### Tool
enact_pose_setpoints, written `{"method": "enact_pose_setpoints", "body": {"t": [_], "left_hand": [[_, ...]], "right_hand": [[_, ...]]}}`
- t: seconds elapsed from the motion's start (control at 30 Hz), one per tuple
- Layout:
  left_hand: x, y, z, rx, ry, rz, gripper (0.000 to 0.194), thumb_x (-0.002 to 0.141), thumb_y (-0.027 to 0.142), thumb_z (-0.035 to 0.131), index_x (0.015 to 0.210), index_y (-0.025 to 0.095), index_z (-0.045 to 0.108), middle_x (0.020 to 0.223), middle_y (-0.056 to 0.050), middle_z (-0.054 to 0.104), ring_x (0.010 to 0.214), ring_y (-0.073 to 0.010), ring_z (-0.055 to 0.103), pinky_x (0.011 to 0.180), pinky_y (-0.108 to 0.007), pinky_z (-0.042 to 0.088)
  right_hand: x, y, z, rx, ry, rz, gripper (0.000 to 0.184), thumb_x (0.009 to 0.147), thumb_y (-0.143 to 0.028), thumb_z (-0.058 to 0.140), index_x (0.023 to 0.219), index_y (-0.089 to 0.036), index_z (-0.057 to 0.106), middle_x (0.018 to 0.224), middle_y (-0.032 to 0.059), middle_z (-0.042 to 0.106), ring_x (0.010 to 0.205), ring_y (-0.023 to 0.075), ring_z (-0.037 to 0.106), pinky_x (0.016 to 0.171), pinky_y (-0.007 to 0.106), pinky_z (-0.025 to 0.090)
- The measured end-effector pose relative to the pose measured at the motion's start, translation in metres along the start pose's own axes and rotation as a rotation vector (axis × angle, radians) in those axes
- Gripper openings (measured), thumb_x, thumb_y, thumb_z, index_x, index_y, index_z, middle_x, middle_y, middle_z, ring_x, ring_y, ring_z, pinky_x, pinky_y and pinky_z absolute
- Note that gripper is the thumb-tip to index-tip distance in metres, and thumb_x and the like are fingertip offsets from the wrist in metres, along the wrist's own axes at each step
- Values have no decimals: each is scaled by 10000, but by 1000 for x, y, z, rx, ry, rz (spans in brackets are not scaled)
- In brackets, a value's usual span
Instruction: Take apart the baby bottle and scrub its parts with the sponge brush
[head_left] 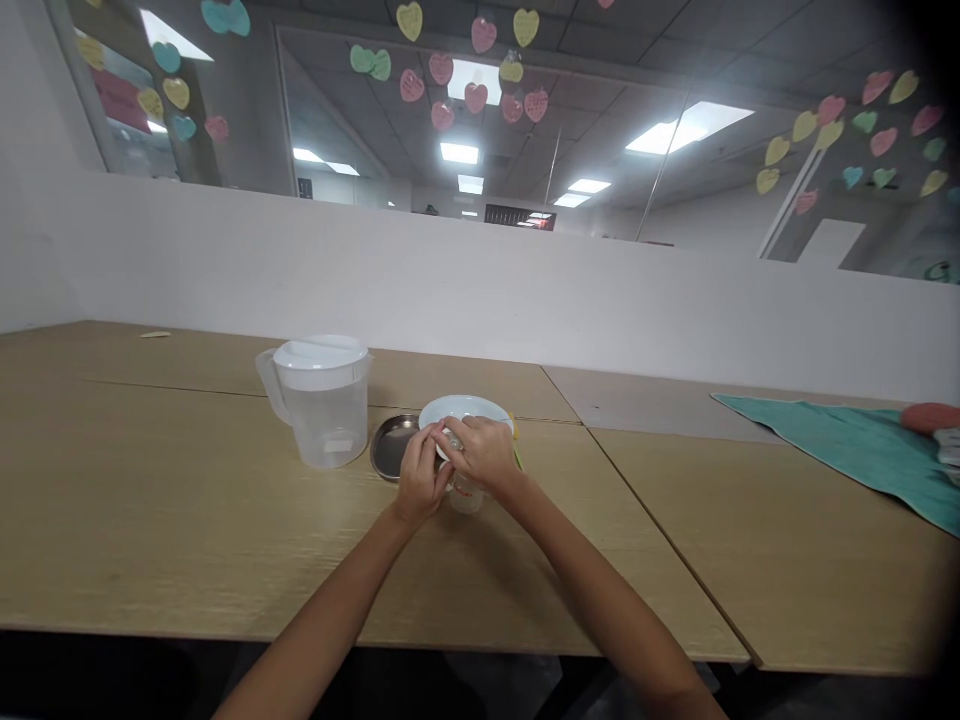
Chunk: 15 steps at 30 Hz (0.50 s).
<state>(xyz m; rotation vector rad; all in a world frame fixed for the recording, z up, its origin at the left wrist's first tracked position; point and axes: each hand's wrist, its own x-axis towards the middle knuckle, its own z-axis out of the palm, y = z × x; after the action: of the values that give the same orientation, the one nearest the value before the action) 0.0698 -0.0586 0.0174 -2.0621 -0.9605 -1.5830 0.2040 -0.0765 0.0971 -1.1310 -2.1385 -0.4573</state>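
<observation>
Above a clear cup with red markings, my two hands meet at the middle of the table. My left hand is closed, its fingertips pressed against a small whitish, partly see-through object. From the other side my right hand curls over the same object, thumb and fingers bent round it. Most of it is hidden, so its kind does not show. Just behind the hands is a white bowl. A round metal dish lies to the left of them, partly covered by the bowl and my left hand.
A clear plastic pitcher with a white lid stands left of the dish, holding clear liquid. Something yellow-green shows beside the bowl. A teal cloth with a reddish item lies far right. A white wall closes the back.
</observation>
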Motion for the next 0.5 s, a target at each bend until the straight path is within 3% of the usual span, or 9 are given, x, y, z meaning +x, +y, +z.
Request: {"method": "enact_pose_setpoints", "body": {"t": [0.27, 0.5], "left_hand": [[0, 0, 2, 42, 40, 86, 515, 909, 427, 367, 1330, 130, 355, 1161, -174, 561, 1088, -271, 526, 913, -418, 416], [-1, -1, 1, 75, 15, 72, 518, 902, 458, 363, 1301, 128, 396, 1126, -170, 588, 1055, -271, 553, 898, -405, 418]], "right_hand": [[-1, 6, -8, 6, -81, -31, 452, 949, -462, 278, 954, -209, 652, 708, 46, 656, 583, 117, 527, 537, 261, 187], [2, 7, -20, 41, -192, -12, 455, 954, -454, 262, 1015, -215, 644, 733, 50, 671, 611, 130, 563, 556, 239, 244]]}}
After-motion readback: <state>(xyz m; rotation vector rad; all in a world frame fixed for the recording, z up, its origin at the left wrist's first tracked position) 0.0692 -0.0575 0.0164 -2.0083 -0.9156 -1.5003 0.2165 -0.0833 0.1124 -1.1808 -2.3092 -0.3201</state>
